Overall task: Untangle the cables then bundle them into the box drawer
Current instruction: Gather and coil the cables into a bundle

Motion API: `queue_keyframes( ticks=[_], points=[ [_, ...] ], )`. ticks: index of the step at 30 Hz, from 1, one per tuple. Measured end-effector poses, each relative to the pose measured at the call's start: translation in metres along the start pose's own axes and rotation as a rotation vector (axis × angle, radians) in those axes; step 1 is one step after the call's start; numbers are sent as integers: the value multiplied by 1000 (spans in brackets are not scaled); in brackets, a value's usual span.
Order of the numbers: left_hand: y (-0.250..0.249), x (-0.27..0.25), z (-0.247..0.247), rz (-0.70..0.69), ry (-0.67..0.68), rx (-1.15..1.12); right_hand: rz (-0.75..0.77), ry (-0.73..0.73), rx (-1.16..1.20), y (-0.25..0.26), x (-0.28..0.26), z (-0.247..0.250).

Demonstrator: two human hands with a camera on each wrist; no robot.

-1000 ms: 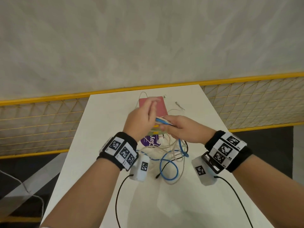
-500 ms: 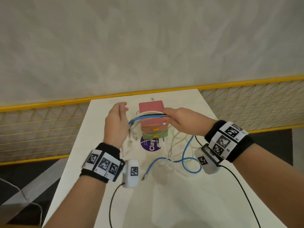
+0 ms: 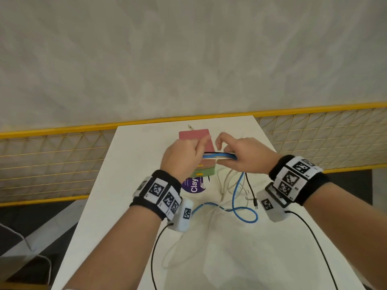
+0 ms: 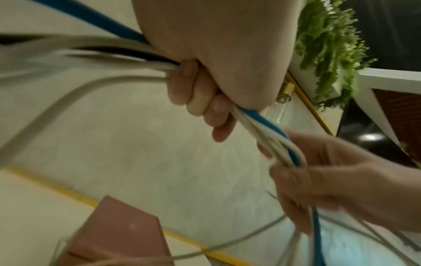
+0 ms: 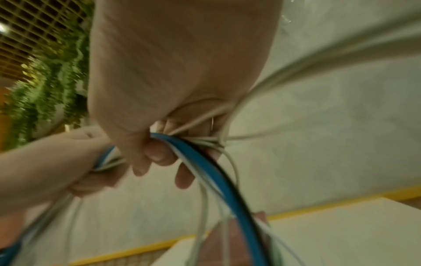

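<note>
A bundle of cables [image 3: 218, 156], blue, white and black, is stretched level between my two hands above the table. My left hand [image 3: 184, 158] grips its left end, fingers curled round the strands [image 4: 262, 126]. My right hand [image 3: 243, 158] grips the right end [image 5: 182, 145], thumb and forefinger raised. Loose tails of the blue cable [image 3: 240, 208], white cables [image 3: 225, 185] and a black cable [image 3: 251, 191] hang down and lie on the table. The box of drawers [image 3: 196, 137], pink on top and green at the bottom, stands just behind my hands with its drawers closed.
A purple round sticker [image 3: 193, 186] lies in front of the box. The white table [image 3: 129, 185] is narrow, with a yellow mesh fence [image 3: 52, 164] on both sides and a pale wall behind. Black wrist-camera leads [image 3: 155, 254] trail over the near table.
My hands have drawn close together again in front of the box, shortening the stretched bundle. The loose blue loop has shifted right on the table.
</note>
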State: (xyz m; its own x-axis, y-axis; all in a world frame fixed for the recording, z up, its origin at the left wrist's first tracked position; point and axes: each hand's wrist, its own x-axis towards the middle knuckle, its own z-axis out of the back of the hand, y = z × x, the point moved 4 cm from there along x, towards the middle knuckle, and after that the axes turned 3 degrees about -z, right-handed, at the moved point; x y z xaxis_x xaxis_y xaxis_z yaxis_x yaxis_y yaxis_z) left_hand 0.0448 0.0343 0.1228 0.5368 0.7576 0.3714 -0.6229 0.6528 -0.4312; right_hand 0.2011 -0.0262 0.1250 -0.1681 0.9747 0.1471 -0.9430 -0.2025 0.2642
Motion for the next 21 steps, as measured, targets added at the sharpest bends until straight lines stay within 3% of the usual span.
queue_keyframes(
  ticks=[3, 7, 9, 11, 13, 14, 18, 21],
  points=[
    [13, 3, 9, 36, 10, 43, -68, 44, -114, -33, -11, -12],
    [23, 5, 20, 96, -81, -105, -206, 181, -275, -55, -17, -28],
    [21, 6, 20, 102, -101, -142, -198, 66, -83, -36, -11, -21],
    [13, 6, 12, 85, -81, -179, -85, -69, 327, 3, 4, -14],
    [1, 6, 6, 74, -69, -239, -24, -87, 731, 32, 20, -21],
    [0, 6, 8, 82, -84, -271, -39, -99, 798, 35, 25, -28],
    [27, 6, 36, 166, -231, -430, -171, -38, 553, 3, 15, -46],
    [42, -4, 43, 195, -255, -434, -146, 34, 420, -16, 9, -47]
  ],
)
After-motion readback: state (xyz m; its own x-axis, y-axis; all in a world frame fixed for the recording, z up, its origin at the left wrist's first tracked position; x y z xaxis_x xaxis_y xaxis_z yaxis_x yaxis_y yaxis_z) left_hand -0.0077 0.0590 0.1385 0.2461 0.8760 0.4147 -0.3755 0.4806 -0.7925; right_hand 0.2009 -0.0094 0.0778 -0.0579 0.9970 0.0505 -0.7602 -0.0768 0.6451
